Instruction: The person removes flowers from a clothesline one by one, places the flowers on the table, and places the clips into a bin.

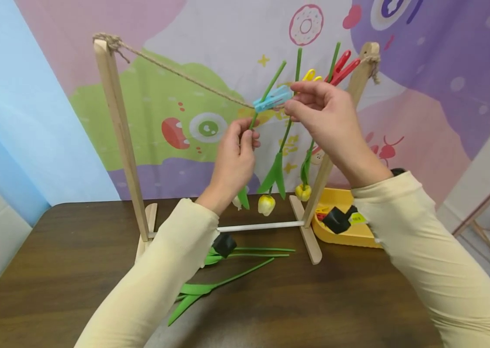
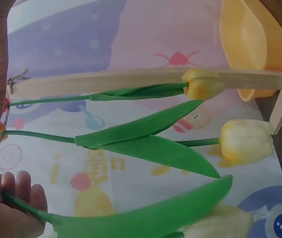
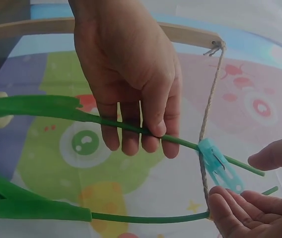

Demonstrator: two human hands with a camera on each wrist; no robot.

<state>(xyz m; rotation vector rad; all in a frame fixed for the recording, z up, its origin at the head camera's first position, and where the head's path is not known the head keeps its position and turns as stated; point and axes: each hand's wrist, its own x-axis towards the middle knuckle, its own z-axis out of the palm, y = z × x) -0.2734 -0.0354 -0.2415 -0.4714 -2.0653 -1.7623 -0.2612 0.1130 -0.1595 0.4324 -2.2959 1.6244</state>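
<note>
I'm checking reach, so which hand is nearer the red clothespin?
Right: the right hand sits just below the red clothespin in the head view; the left hand is lower, farther left.

Tulips [image 1: 266,205] hanging from rope [image 1: 184,75] between posts [image 1: 119,125], stems [image 1: 244,275] on table [image 1: 336,295] in front, tray [image 1: 360,239] right, apparently holding clothespins [image 1: 321,216]

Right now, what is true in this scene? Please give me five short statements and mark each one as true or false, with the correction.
1. The blue clip sits where a green stem crosses the rope. True.
2. The hanging tulips have their flowers at the top. False: the flowers are at the bottom.
3. The red clip is closer to the right post than the yellow clip is. True.
4. The left hand pinches the red clip. False: it grips that green stem.
5. The yellow tray hangs from the rope. False: it stands on the table.
</note>
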